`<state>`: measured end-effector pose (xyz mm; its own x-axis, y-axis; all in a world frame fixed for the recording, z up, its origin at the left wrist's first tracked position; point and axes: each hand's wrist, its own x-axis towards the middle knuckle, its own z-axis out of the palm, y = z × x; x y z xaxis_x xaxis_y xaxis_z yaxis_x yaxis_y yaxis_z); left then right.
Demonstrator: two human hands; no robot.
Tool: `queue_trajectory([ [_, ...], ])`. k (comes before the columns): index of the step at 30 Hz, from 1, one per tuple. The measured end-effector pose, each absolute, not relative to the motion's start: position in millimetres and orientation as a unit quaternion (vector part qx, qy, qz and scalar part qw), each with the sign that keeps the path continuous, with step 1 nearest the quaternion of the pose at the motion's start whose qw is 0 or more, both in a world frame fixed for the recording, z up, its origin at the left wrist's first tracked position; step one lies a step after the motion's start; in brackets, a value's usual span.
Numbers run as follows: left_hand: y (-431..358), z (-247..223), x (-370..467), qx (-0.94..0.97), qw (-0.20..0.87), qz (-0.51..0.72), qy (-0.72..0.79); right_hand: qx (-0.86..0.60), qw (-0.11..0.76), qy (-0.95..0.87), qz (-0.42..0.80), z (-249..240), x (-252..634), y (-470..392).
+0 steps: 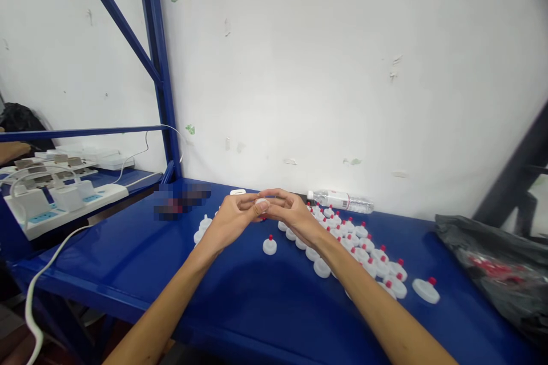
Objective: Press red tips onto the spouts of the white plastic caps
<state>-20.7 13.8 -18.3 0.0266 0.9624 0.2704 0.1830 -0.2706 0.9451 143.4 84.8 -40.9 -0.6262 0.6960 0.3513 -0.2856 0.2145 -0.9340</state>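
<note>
My left hand (pixel 234 218) and my right hand (pixel 291 212) meet above the blue table (pixel 240 296), their fingers closed around one white cap (pixel 261 202). A red tip shows just under the fingers; whether it belongs to the held cap I cannot tell. Below them a single white cap with a red tip (pixel 269 246) stands on the table. Rows of similar red-tipped white caps (pixel 362 252) spread to the right, partly behind my right forearm. Beside my left wrist are a few white caps without red tips (pixel 205 222).
A clear plastic bottle (pixel 340 201) lies along the wall. One red-tipped cap (pixel 426 290) sits apart at the right, near a dark plastic bag (pixel 496 268) with red pieces. At the left are a power strip (pixel 64 208), a white cable (pixel 32 291) and a blue frame post (pixel 160 68).
</note>
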Motion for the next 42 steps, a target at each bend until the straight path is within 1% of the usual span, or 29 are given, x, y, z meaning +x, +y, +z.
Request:
queue_trajectory([
  [2,15.8,-21.4,-21.0,0.628,0.338,0.500,0.491,-0.163,0.410,-0.677,0.589,-40.9,144.0,86.5],
  [3,16.5,-22.7,-21.8,0.638,0.301,0.493,0.509,-0.171,0.416,-0.687,0.571,-41.0,144.5,87.3],
  [6,16.6,-22.9,-28.1,0.660,0.150,0.453,0.580,-0.211,0.422,-0.723,0.505,-42.0,145.8,89.2],
  [8,14.3,-18.7,-36.1,0.670,0.065,0.405,0.619,-0.250,0.425,-0.746,0.448,-43.7,146.3,89.7],
  [10,10.4,-12.6,-46.6,0.671,0.005,0.353,0.652,-0.281,0.426,-0.767,0.389,-46.3,146.1,89.9],
  [12,5.8,-7.7,-58.3,0.660,-0.025,0.297,0.689,-0.296,0.418,-0.793,0.331,-49.6,145.4,90.5],
  [16,-3.6,-8.6,-77.8,0.651,-0.024,0.135,0.746,-0.305,0.387,-0.840,0.225,-56.6,143.7,92.9],
  [18,-7.1,-12.8,-82.4,0.648,-0.012,0.077,0.758,-0.310,0.369,-0.854,0.196,-59.4,143.6,93.9],
  [21,-8.4,-18.4,-82.6,0.645,-0.007,0.052,0.762,-0.337,0.322,-0.871,0.154,-61.9,144.4,94.2],
  [24,-4.8,-22.3,-78.2,0.655,-0.017,0.050,0.754,-0.397,0.273,-0.874,0.066,-62.1,145.8,93.5],
  [27,0.0,-26.0,-68.8,0.681,-0.020,0.058,0.730,-0.445,0.247,-0.861,0.000,-60.9,147.2,92.6],
  [31,4.0,-29.7,-47.5,0.716,-0.021,0.074,0.694,-0.435,0.236,-0.869,0.008,-61.5,149.1,92.5],
  [37,8.2,-37.4,-30.3,0.728,0.000,0.080,0.681,-0.382,0.148,-0.911,0.038,-70.4,151.8,95.4],
  [42,10.6,-43.0,-32.0,0.730,0.022,0.065,0.680,-0.364,0.127,-0.922,0.031,-73.6,152.3,96.5],
])
